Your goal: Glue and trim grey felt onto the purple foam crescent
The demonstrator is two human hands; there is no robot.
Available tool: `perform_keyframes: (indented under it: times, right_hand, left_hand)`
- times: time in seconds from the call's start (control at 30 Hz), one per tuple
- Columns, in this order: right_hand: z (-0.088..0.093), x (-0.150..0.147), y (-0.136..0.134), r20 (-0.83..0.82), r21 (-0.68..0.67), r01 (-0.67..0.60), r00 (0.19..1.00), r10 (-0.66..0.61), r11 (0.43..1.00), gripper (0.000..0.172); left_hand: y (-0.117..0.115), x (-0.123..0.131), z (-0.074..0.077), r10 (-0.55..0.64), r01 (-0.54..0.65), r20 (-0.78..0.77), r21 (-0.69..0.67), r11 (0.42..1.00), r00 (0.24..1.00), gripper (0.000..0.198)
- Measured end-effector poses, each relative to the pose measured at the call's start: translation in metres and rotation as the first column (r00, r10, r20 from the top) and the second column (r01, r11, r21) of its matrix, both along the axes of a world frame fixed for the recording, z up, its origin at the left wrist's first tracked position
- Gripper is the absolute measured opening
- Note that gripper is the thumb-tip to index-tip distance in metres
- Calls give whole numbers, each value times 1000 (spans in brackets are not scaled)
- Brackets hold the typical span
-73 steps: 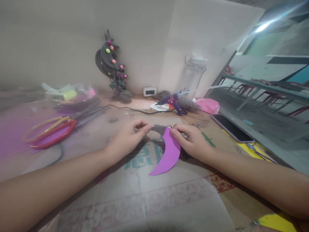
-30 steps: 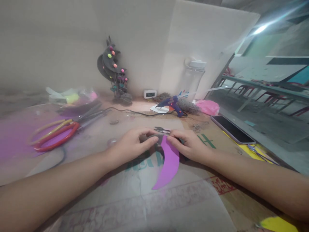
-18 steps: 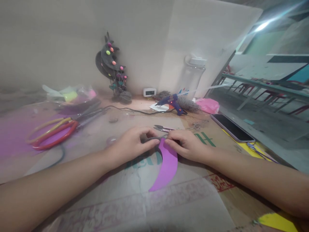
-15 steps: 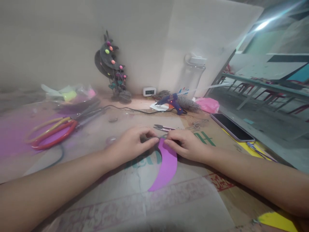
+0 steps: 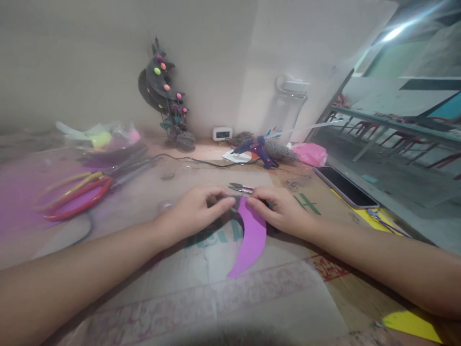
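A purple foam crescent [image 5: 251, 240] lies on the cardboard-covered table [image 5: 252, 298], its upper tip joined to a grey fuzzy strip [image 5: 230, 200]. My left hand [image 5: 196, 214] pinches the grey strip with curled fingers. My right hand [image 5: 283, 211] presses its closed fingers on the crescent's top end, right beside the left hand's fingertips. Small silver snips [image 5: 240, 188] lie just behind both hands.
Red-handled scissors [image 5: 77, 199] lie at the left over purple sheet. A blue glue gun [image 5: 254, 150], a small clock [image 5: 222, 133] and a dark felt ornament [image 5: 162, 93] stand at the back. A phone [image 5: 345, 187] lies at the right, with yellow paper [image 5: 414, 325] near the front corner.
Both hands came down from slightly raised to resting on the table with the crescent. The crescent's lower tip swung a little left and back. The camera view shifted slightly.
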State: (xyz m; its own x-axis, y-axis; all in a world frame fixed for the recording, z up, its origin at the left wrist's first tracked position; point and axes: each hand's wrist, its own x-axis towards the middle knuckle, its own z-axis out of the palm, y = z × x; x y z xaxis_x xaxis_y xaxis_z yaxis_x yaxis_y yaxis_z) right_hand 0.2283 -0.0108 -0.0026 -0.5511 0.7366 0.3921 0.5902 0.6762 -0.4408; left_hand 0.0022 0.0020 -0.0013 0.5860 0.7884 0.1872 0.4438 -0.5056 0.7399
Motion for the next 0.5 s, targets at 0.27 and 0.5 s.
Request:
perform_keyframes:
  times: [0.27,0.5]
  right_hand:
    - [-2,0,-1,83,-11,-88,993,88,996,34]
    - [18,15,14,-109,98,286,955,-275,953,30]
  left_hand:
    - [7,0,-2,161,-128,119,-245,961,980,35]
    - [1,0,-4,36,-16,114,-174,985,993,34]
